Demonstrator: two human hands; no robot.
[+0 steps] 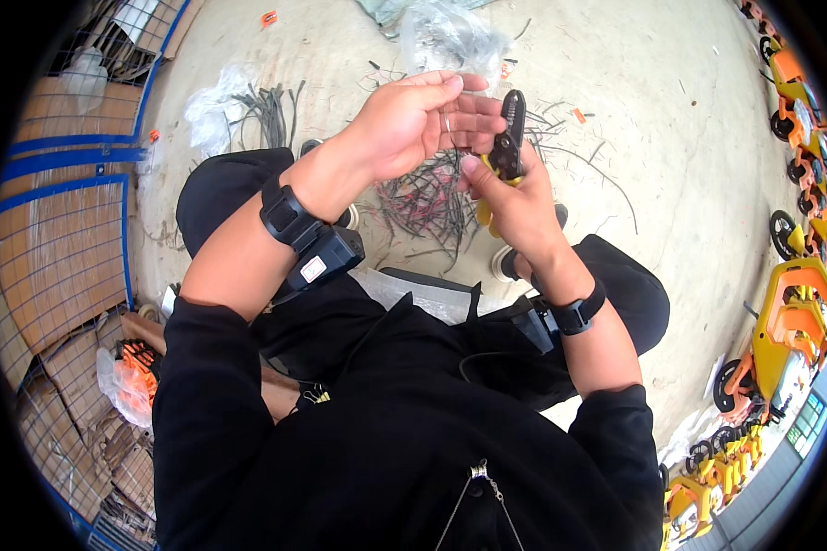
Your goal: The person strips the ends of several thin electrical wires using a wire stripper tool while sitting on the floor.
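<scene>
My right hand [527,200] grips a wire stripper [508,138] with yellow handles, its dark toothed jaws pointing away from me. My left hand [413,124] is beside it, palm turned up and fingers stretched toward the tool. A thin light strand seems to cross its fingers, and a dark wire hangs near the fingertips; whether the hand pinches either cannot be told. Below both hands, a heap of short black and red wire pieces [424,206] lies on the concrete floor between my feet. A bundle of dark cables [272,113] lies at the left.
Clear plastic bags [448,34] lie at the far side, another plastic sheet [213,103] at the left. A blue-framed wire mesh cage [127,241] with cardboard stands left. Yellow and orange ride-on vehicles [775,330] line the right. Loose cable scraps [593,162] are scattered on the floor.
</scene>
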